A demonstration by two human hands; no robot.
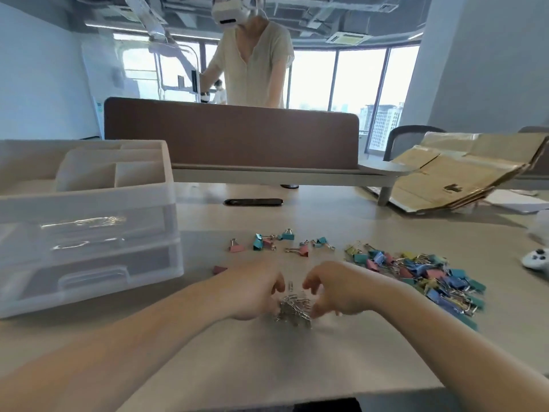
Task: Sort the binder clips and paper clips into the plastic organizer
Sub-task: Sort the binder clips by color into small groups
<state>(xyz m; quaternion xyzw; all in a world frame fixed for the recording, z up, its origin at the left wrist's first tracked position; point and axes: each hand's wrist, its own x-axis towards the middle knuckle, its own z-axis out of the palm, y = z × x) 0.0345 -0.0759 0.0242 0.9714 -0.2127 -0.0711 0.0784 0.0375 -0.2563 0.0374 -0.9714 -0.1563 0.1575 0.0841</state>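
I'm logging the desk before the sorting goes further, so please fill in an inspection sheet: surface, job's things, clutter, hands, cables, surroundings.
Surface: beige table with a dark slot near its far edge.
Job's things: plastic organizer at left, drawers shut, visible top compartments look empty; paper clips heaped between the hands; binder clips piled at right, with a few strays farther back.
Clutter: flattened cardboard at far right; white controller at the right edge.
Hands: left hand and right hand cupped around the paper clips, fingers curled; grip unclear.
Cables: nothing seen.
Surroundings: brown divider, a person standing behind it, windows.
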